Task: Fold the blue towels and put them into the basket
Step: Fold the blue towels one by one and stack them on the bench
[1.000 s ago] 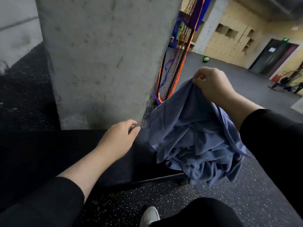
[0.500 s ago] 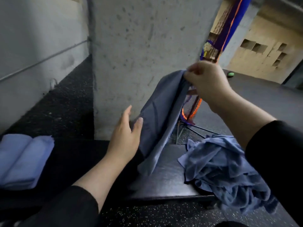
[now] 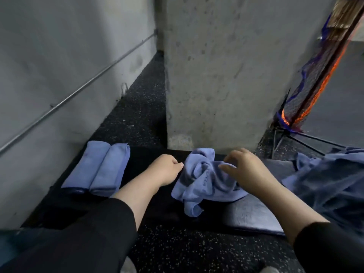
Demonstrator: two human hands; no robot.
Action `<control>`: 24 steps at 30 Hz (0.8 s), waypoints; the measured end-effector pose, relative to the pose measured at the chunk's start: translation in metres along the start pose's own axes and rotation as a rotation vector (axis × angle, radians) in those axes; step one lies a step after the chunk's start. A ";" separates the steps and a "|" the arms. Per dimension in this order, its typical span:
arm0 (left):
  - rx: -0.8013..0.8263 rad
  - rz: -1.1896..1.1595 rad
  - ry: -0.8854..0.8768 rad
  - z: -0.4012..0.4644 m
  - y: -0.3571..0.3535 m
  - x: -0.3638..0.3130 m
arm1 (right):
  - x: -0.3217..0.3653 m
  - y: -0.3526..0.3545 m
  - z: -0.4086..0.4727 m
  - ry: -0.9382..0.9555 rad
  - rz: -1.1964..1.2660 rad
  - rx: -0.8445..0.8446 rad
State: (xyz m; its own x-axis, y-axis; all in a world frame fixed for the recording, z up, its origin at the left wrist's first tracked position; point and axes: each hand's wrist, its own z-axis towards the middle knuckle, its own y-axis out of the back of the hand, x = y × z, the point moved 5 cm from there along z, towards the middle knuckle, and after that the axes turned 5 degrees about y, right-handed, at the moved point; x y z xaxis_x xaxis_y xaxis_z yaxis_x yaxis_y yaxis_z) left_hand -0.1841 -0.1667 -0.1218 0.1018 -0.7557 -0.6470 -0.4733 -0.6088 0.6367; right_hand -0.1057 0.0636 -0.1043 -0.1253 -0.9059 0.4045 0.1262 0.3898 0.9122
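Head view, the only one. A crumpled blue towel (image 3: 204, 179) lies bunched on the black padded bench (image 3: 254, 215), roughly at its middle, one corner hanging over the near edge toward me. My left hand (image 3: 164, 170) sits at the towel's left edge, fingers curled under into a loose fist with the knuckles up; the fingertips are at the cloth, but I cannot tell whether they pinch a fold or only touch it. My right hand (image 3: 246, 170) is over the towel's right side, fingers spread and bent slightly downward, tips at or just above the fabric; it holds nothing that I can make out, and contact is blurred. Both forearms are bare, with black sleeves (image 3: 331, 247) pushed back toward the elbows. To the left on the same bench, two folded blue towels (image 3: 98, 170) lie side by side, touching along their long edges, well apart from the crumpled one. At the right end of the bench a heap of unfolded blue towels (image 3: 331, 182) spills past the frame edge. Behind the bench stands a concrete pillar (image 3: 216, 71), a grey wall (image 3: 59, 66) with a thin metal pipe (image 3: 82, 89) running along it to the left. A net with orange and blue cord (image 3: 315, 91) leans at upper right. Floor is black speckled rubber (image 3: 197, 251).
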 end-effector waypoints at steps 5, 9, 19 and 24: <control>0.060 -0.010 -0.013 0.013 -0.020 -0.002 | 0.003 -0.036 0.010 0.014 -0.013 0.272; 0.099 -0.022 0.012 0.020 -0.039 -0.008 | 0.001 -0.052 0.023 0.021 0.042 0.243; -0.070 0.059 -0.129 0.025 -0.047 -0.042 | 0.003 -0.028 0.032 -0.039 0.080 0.101; -0.300 -0.283 -0.308 0.018 -0.014 -0.065 | -0.003 0.002 0.032 -0.073 0.148 -0.044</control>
State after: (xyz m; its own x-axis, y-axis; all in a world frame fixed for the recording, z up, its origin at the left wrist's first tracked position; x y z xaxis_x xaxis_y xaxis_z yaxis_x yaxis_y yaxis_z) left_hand -0.2004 -0.1049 -0.0961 -0.0942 -0.4723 -0.8764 -0.1877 -0.8561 0.4816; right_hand -0.1369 0.0722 -0.1010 -0.1732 -0.8240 0.5395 0.1909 0.5093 0.8391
